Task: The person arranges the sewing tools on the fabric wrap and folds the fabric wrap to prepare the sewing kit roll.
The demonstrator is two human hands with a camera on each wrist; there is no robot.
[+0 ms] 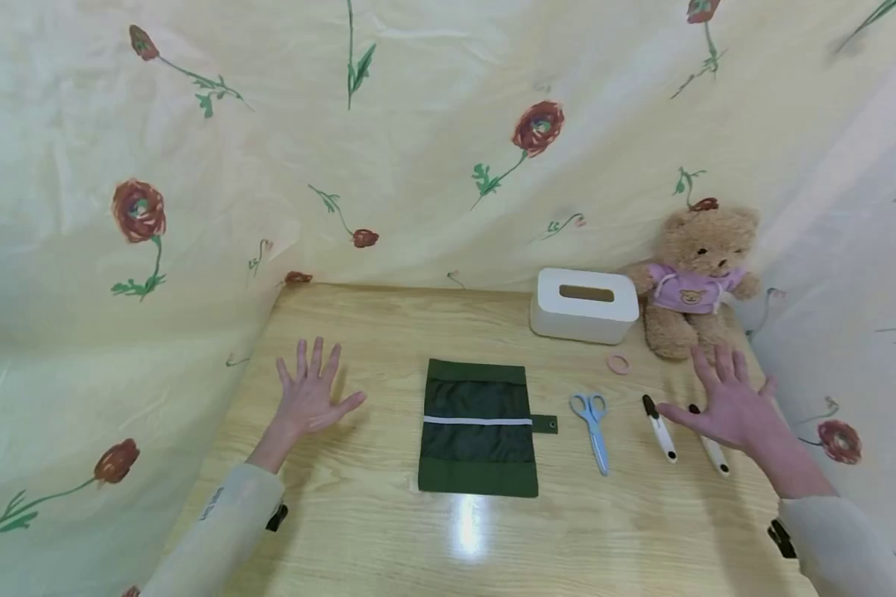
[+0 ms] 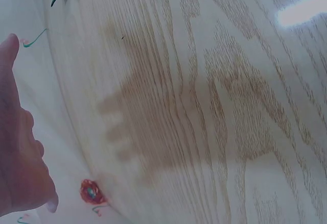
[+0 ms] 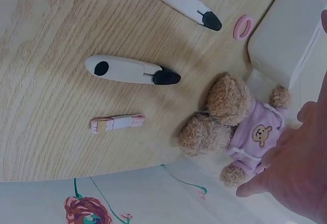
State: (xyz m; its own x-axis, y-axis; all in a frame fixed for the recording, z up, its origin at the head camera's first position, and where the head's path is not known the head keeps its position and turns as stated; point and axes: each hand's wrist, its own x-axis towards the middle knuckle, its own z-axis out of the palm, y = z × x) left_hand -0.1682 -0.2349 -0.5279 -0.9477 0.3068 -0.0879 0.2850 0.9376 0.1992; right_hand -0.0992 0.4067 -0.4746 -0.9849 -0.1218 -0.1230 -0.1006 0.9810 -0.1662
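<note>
My left hand (image 1: 309,400) hovers over the left part of the table, fingers spread, holding nothing; its shadow falls on the wood in the left wrist view. Also spread and holding nothing, my right hand (image 1: 735,410) is above the right side and overlaps one of two white tools with black tips (image 1: 714,448) in the head view. The other white tool (image 1: 660,431) lies just left of it. Between the hands a dark green fabric pouch (image 1: 478,477) lies flat, with a white band across it and a snap tab. Light blue scissors (image 1: 597,439) lie to its right.
At the back right stand a white tissue box (image 1: 582,319) and a teddy bear (image 1: 690,290) in a purple top. A pink ring (image 1: 618,364) lies before the box. The right wrist view shows a folded tape measure (image 3: 117,123). Flowered cloth (image 1: 418,166) hangs around the table.
</note>
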